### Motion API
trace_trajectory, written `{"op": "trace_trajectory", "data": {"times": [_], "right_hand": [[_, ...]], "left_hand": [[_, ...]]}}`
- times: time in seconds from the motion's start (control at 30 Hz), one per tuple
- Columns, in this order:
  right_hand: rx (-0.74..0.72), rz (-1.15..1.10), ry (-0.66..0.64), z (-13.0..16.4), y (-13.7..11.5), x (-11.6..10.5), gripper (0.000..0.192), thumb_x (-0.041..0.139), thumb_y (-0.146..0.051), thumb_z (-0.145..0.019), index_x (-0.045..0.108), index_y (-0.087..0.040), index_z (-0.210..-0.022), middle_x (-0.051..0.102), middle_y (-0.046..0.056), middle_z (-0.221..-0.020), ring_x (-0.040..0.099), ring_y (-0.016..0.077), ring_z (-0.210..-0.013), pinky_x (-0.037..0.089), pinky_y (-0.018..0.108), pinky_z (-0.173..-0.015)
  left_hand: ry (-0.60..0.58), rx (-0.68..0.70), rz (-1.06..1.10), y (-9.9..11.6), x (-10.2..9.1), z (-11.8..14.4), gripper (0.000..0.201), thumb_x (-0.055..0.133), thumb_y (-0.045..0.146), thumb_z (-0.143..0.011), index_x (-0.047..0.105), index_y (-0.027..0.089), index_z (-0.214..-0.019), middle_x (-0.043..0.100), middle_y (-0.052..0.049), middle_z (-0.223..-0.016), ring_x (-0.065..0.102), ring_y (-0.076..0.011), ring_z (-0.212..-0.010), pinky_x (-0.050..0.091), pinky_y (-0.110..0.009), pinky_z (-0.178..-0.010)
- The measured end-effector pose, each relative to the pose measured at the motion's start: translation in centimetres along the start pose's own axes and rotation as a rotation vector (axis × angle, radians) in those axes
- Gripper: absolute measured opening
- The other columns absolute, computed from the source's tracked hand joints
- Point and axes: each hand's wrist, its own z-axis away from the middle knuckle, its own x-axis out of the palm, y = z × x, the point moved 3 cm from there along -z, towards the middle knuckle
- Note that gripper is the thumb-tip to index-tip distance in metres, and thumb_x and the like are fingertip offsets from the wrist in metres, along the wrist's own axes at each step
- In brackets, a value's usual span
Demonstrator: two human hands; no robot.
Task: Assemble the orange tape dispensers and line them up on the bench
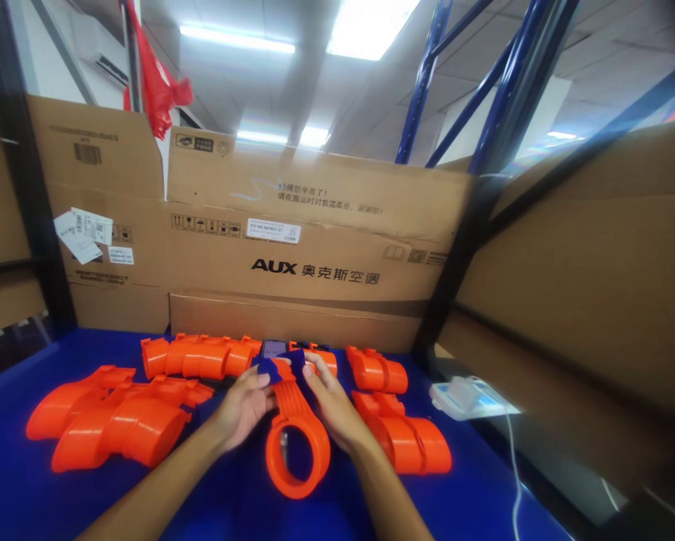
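Head view: fingers of the left hand (246,406) and the right hand (331,406) pinched the upper end of an orange ring part (295,436) from either side, fingertips closed on a small dark blue piece (270,368) at its top. The ring part lay on the blue table (10,488) between the two wrists, its round opening toward the camera (the neck pointed away, toward the boxes). Just left of the left hand sat a cluster of orange shells (117,417); behind the hands, a row of orange shells (199,355) ran along the table's far edge. To the right lay two more orange parts (405,436), touching each other. A white device (464,396) with a cable rested well to the right. Cardboard boxes (315,248), one printed "AUX", walled the back.
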Motion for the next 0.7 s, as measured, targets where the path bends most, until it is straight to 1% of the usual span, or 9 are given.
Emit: {"op": "trace_trajectory", "data": {"times": [0.07, 0.13, 0.27, 0.37, 0.47, 0.53, 0.7], "right_hand": [[-0.011, 0.010, -0.010, -0.1, 0.1, 0.0, 0.042, 0.057, -0.056, -0.089, 0.058, -0.029, -0.122, 0.069, 0.004, -0.105, 0.064, 0.0235, -0.098, 0.052, 0.037, -0.085], [-0.056, 0.026, 0.004, -0.2, 0.0, -0.4, 0.043, 0.058, -0.053, -0.089, 0.057, -0.027, -0.124, 0.070, 0.006, -0.105, 0.065, 0.0246, -0.099, 0.052, 0.039, -0.087], [-0.225, 0.135, 0.105, -0.3, -0.9, -1.8, 0.044, 0.069, -0.047, -0.084, 0.063, -0.025, -0.121, 0.068, 0.010, -0.117, 0.063, 0.0289, -0.110, 0.050, 0.042, -0.093], [-0.348, 0.246, 0.135, -0.1, -1.6, -2.6, 0.038, 0.073, -0.042, -0.081, 0.068, -0.024, -0.114, 0.068, 0.010, -0.119, 0.061, 0.0296, -0.114, 0.047, 0.044, -0.099], [-0.439, 0.300, 0.106, 0.2, -2.1, -2.7, 0.032, 0.073, -0.037, -0.081, 0.071, -0.025, -0.111, 0.068, 0.009, -0.117, 0.060, 0.0285, -0.115, 0.044, 0.045, -0.102], [-0.471, 0.311, 0.075, 0.3, -2.3, -2.5, 0.030, 0.072, -0.035, -0.082, 0.071, -0.026, -0.111, 0.068, 0.009, -0.117, 0.059, 0.0280, -0.116, 0.044, 0.045, -0.103], [-0.477, 0.341, 0.042, 0.5, -2.3, -2.1, 0.029, 0.073, -0.036, -0.082, 0.072, -0.025, -0.109, 0.067, 0.010, -0.115, 0.059, 0.0273, -0.113, 0.045, 0.045, -0.101]], "left_hand": [[0.006, 0.020, -0.013, 0.0, 0.2, 0.0, 0.045, 0.064, 0.020, -0.078, 0.064, 0.017, -0.123, 0.071, -0.014, -0.118, 0.061, -0.0322, -0.117, 0.046, -0.046, -0.099], [0.018, 0.055, -0.041, 0.1, 0.3, 0.1, 0.045, 0.067, 0.017, -0.076, 0.065, 0.018, -0.121, 0.069, -0.013, -0.121, 0.061, -0.0320, -0.117, 0.045, -0.046, -0.100], [0.049, 0.096, -0.134, 0.3, 0.6, 0.2, 0.048, 0.073, 0.012, -0.069, 0.067, 0.021, -0.116, 0.068, -0.009, -0.123, 0.062, -0.0284, -0.113, 0.044, -0.040, -0.100], [0.096, 0.127, -0.197, 0.4, 0.5, 0.3, 0.055, 0.078, 0.010, -0.065, 0.066, 0.023, -0.118, 0.067, -0.006, -0.122, 0.061, -0.0251, -0.112, 0.044, -0.033, -0.099], [0.139, 0.172, -0.231, 0.6, 0.3, 0.2, 0.056, 0.080, 0.012, -0.064, 0.067, 0.024, -0.117, 0.067, -0.005, -0.121, 0.059, -0.0249, -0.114, 0.044, -0.031, -0.098], [0.161, 0.205, -0.238, 0.7, 0.1, 0.2, 0.053, 0.081, 0.014, -0.065, 0.068, 0.024, -0.115, 0.067, -0.005, -0.121, 0.059, -0.0252, -0.115, 0.044, -0.031, -0.098], [0.210, 0.250, -0.276, 0.9, 0.0, 0.0, 0.051, 0.083, 0.017, -0.065, 0.068, 0.024, -0.114, 0.068, -0.006, -0.120, 0.059, -0.0246, -0.114, 0.044, -0.031, -0.098]]}}
